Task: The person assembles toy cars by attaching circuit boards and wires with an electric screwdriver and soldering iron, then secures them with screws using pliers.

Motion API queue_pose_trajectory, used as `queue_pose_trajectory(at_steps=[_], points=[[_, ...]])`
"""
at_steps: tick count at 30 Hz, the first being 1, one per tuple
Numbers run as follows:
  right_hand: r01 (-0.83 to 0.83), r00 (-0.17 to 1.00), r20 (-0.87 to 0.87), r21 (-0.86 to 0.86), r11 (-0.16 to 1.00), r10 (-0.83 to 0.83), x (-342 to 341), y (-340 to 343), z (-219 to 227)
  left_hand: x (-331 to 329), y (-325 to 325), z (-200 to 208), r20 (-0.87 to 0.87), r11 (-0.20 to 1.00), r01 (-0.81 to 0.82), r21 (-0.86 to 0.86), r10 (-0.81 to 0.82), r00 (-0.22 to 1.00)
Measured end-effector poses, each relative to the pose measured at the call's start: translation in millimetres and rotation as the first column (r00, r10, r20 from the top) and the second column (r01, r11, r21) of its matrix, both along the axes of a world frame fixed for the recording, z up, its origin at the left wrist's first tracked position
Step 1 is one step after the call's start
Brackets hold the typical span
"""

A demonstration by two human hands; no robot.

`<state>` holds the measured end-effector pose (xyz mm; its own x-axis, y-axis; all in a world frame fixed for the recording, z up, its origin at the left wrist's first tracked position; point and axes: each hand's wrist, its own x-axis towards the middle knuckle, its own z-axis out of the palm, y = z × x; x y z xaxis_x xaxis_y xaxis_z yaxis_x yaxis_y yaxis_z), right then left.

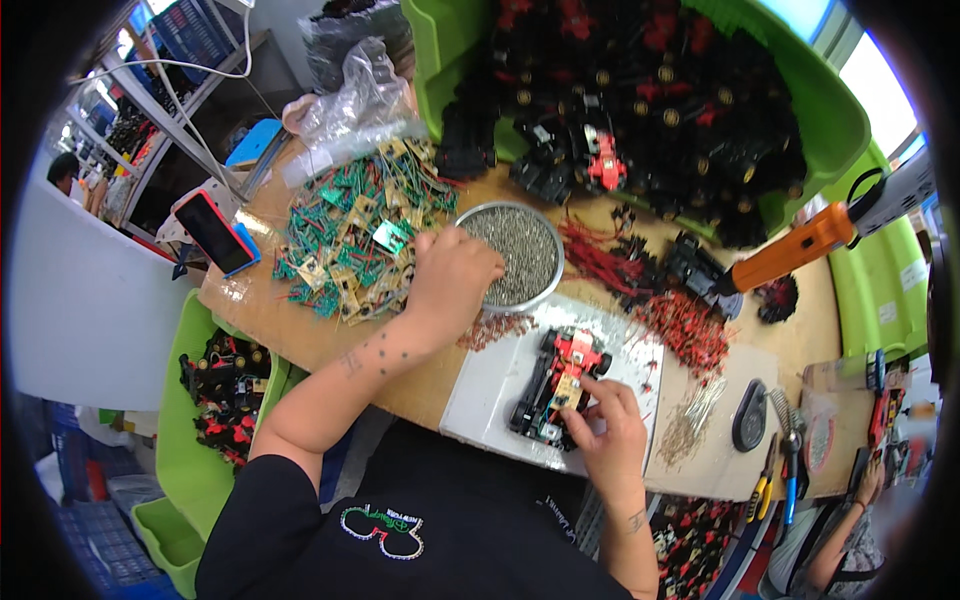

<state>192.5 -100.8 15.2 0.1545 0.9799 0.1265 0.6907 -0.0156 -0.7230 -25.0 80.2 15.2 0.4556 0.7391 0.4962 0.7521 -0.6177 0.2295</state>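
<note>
My left hand reaches over the near-left side of a round metal bowl filled with small grey metal screws. Its fingers are bent together at the screws; what they pinch is hidden. On a white board lies a black and red toy car chassis with a tan circuit board on top. My right hand grips this chassis from the right, thumb and fingers against the circuit board's edge.
Wired circuit boards heap up left of the bowl. A green bin of black chassis stands behind. Right are red parts, an orange electric screwdriver, pliers and a black oval thing. A phone stands left. Another person's hand shows far right.
</note>
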Motion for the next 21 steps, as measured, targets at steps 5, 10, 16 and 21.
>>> queue_pose_trajectory(at_steps=[5, 10, 16, 21], points=[[0.012, 1.0, 0.011, 0.007, 1.0, -0.012, 0.6, -8.0, 0.0, -6.7, -7.9, -0.4, -0.044, 0.997, 0.043, 0.059, -0.04, 0.998], [-0.002, 1.0, 0.032, 0.006, 1.0, 0.002, -2.4, -6.7, -0.5, -12.1, -2.7, -5.3, 0.023, 0.999, 0.021, 0.041, -0.022, 1.0], [-0.003, 1.0, -0.015, 0.018, 1.0, 0.003, -2.1, -4.7, 0.4, -8.9, -4.7, -2.9, 0.096, 1.0, -0.012, 0.004, 0.012, 0.995], [0.007, 0.999, -0.032, 0.004, 1.0, -0.007, -2.4, -4.8, 0.3, -7.0, -1.9, -13.2, 0.091, 0.997, -0.075, 0.03, 0.072, 0.993]])
